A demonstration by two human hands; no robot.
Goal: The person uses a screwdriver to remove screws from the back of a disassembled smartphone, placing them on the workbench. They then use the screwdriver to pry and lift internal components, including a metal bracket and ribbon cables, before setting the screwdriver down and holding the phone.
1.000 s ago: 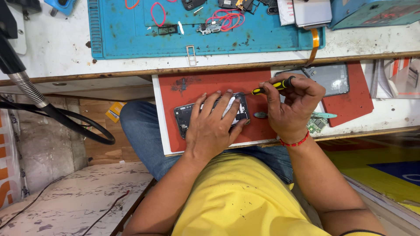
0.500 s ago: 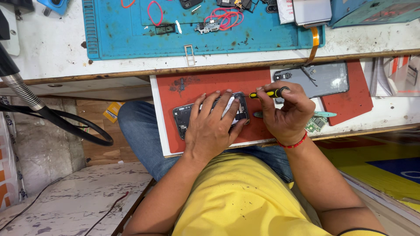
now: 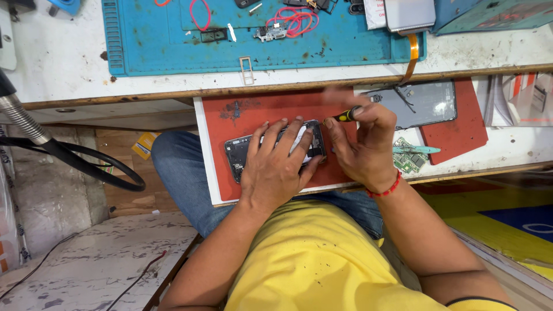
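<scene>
Pinning the opened phone (image 3: pixel 275 151) flat under spread left hand (image 3: pixel 275 167), long axis sideways; right hand (image 3: pixel 362 144) fingers pinch a screwdriver (image 3: pixel 345 115) just right of it

A matt red rubbery mat (image 3: pixel 276 109) lies under the glossy dark opened phone (image 3: pixel 237 154).

We see a worn white bench (image 3: pixel 69 63) with a wooden front edge. A blue work mat (image 3: pixel 173 52) lies on its far part, strewn with red wires (image 3: pixel 291 17) and small parts. Nearer us, a red mat (image 3: pixel 265 112) sits on a white pull-out board (image 3: pixel 203 150), carrying an opened phone (image 3: pixel 239 155), a grey back cover (image 3: pixel 426 103) and a green circuit board (image 3: pixel 408 161).
</scene>
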